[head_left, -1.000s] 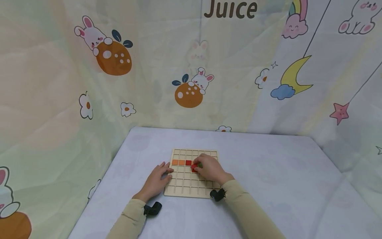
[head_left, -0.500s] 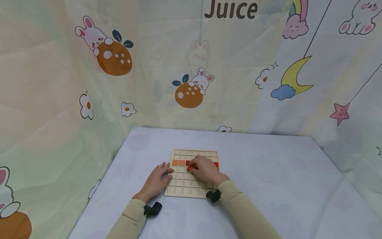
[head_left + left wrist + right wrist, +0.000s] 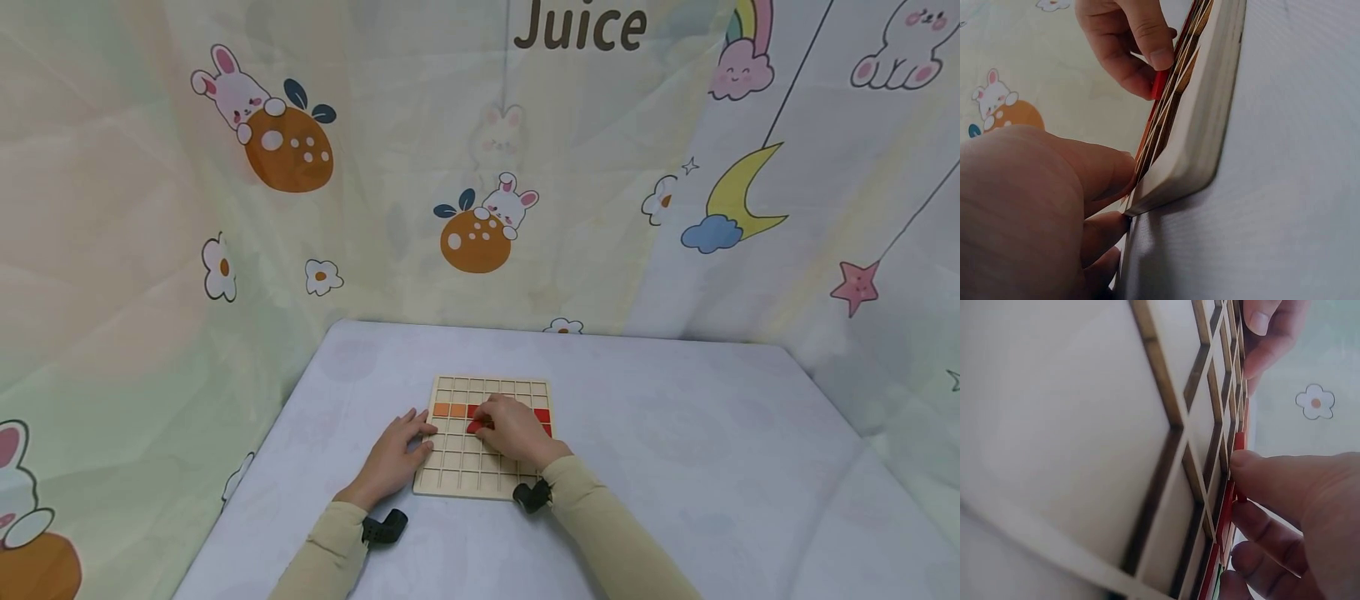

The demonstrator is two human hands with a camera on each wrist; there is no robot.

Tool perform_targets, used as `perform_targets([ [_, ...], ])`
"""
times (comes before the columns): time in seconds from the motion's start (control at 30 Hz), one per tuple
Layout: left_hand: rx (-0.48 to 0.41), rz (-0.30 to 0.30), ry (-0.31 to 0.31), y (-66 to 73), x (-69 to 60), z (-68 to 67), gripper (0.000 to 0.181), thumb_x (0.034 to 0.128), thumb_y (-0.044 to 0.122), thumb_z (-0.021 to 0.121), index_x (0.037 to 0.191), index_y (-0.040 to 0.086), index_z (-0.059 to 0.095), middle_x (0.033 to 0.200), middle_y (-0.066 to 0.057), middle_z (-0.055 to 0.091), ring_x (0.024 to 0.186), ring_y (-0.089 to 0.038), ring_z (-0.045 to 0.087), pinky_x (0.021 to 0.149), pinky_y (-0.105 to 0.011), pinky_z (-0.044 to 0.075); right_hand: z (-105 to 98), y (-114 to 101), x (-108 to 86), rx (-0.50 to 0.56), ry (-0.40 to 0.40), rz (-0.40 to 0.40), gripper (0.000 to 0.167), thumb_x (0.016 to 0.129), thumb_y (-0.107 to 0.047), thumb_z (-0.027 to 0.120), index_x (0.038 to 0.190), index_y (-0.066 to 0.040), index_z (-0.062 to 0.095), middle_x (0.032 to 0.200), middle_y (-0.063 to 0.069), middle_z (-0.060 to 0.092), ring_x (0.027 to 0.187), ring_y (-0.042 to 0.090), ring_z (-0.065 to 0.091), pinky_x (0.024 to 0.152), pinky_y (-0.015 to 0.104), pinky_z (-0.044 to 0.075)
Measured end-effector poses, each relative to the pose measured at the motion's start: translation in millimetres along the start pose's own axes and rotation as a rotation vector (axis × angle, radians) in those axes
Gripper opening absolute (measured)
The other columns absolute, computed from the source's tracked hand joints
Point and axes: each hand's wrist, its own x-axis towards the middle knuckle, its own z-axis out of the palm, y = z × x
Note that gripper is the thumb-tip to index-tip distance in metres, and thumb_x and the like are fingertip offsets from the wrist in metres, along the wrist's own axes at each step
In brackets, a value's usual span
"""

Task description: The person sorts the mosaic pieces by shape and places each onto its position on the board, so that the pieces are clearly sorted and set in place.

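Note:
A pale wooden grid board [image 3: 457, 479] lies on the table. My right hand [image 3: 516, 429] is over its middle. It pinches a red square tile [image 3: 1240, 440] between thumb and fingers, at a grid cell. Two orange tiles [image 3: 449, 410] and a red one fill neighbouring cells to the left. More red tiles [image 3: 542, 415] show at the board's right side, and a sliver of green tile [image 3: 1217, 582] appears under the fingers in the right wrist view. My left hand [image 3: 390, 454] rests at the board's left edge, fingertips touching it. The right hand hides the middle cells.
The white table [image 3: 675, 467] spreads around the board. Behind it hangs a printed cloth [image 3: 390, 167] with rabbits, oranges and a moon. Each wrist carries a black camera, such as the left wrist camera [image 3: 386, 527].
My right hand has shifted slightly left with a red tile between its fingers. Red tiles at the board's right side have come into view. The left hand has stayed in place.

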Motion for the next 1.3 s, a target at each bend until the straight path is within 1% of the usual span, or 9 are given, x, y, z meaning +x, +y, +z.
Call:
perform_targets([
  [0.33, -0.003, -0.005, -0.004, 0.8, 0.0, 0.3, 0.019, 0.095, 0.018, 0.064, 0.114, 0.018, 0.069, 0.151, -0.005, 0.043, 0.147, -0.029, 0.025, 0.121, -0.051, 0.017, 2.1, 1.0, 0.0, 0.01, 0.006, -0.013, 0.019, 0.088, -0.021, 0.073, 0.107, -0.016, 0.073, 0.101, -0.005, 0.063, 0.085, 0.011, 0.057, 0.077, 0.027, 0.053],
  [0.47, 0.002, 0.01, 0.0, 1.4, -0.6, -0.2, 0.019, 0.0946, 0.016, 0.064, 0.113, 0.017, 0.069, 0.15, -0.007, 0.044, 0.146, -0.031, 0.026, 0.12, -0.053, 0.018, 2.2, 0.6, -0.6, 0.014, -0.001, -0.005, 0.021, 0.088, -0.022, 0.074, 0.108, -0.016, 0.073, 0.101, -0.005, 0.063, 0.085, 0.011, 0.056, 0.077, 0.026, 0.053],
  [0.6, 0.003, -0.001, -0.001, 1.8, -0.4, -0.1, 0.019, 0.0948, 0.017, 0.064, 0.113, 0.017, 0.069, 0.15, -0.007, 0.044, 0.146, -0.03, 0.026, 0.12, -0.053, 0.018, 0.4, 1.6, -2.8, 0.014, 0.006, -0.003, 0.021, 0.088, -0.022, 0.073, 0.108, -0.016, 0.073, 0.097, -0.006, 0.062, 0.084, 0.01, 0.055, 0.077, 0.026, 0.053],
  [0.8, 0.011, 0.004, 0.01, 1.5, 0.0, 0.2, 0.018, 0.0945, 0.016, 0.064, 0.112, 0.017, 0.069, 0.149, -0.007, 0.046, 0.146, -0.031, 0.026, 0.12, -0.052, 0.018, -7.8, 7.3, -11.1, 0.014, 0.047, -0.009, 0.022, 0.088, -0.021, 0.073, 0.109, -0.015, 0.073, 0.098, -0.004, 0.063, 0.084, 0.011, 0.057, 0.074, 0.027, 0.052],
  [0.97, 0.018, 0.001, 0.012, 1.8, 0.0, 0.5, 0.018, 0.0947, 0.015, 0.064, 0.111, 0.017, 0.069, 0.149, -0.008, 0.046, 0.146, -0.032, 0.026, 0.12, -0.054, 0.018, -15.9, 14.7, -20.6, 0.009, 0.076, 0.005, 0.023, 0.089, -0.022, 0.071, 0.11, -0.014, 0.072, 0.1, -0.004, 0.063, 0.085, 0.011, 0.058, 0.074, 0.029, 0.053],
  [1.13, 0.023, 0.005, 0.008, 0.8, 0.7, 1.4, 0.018, 0.0948, 0.015, 0.064, 0.112, 0.017, 0.069, 0.149, -0.008, 0.046, 0.146, -0.032, 0.026, 0.12, -0.053, 0.018, -25.1, 19.1, -29.8, 0.013, 0.102, 0.023, 0.024, 0.089, -0.024, 0.072, 0.11, -0.013, 0.071, 0.097, -0.003, 0.063, 0.083, 0.012, 0.057, 0.074, 0.031, 0.053],
  [1.3, 0.014, 0.001, 0.014, 1.1, 1.4, 1.8, 0.019, 0.0947, 0.015, 0.064, 0.112, 0.017, 0.069, 0.15, -0.008, 0.045, 0.146, -0.031, 0.026, 0.12, -0.053, 0.018, -32.0, 23.3, -36.7, 0.0, 0.097, 0.034, 0.024, 0.089, -0.023, 0.073, 0.11, -0.012, 0.072, 0.101, 0.0, 0.065, 0.088, 0.015, 0.06, 0.079, 0.035, 0.055],
])
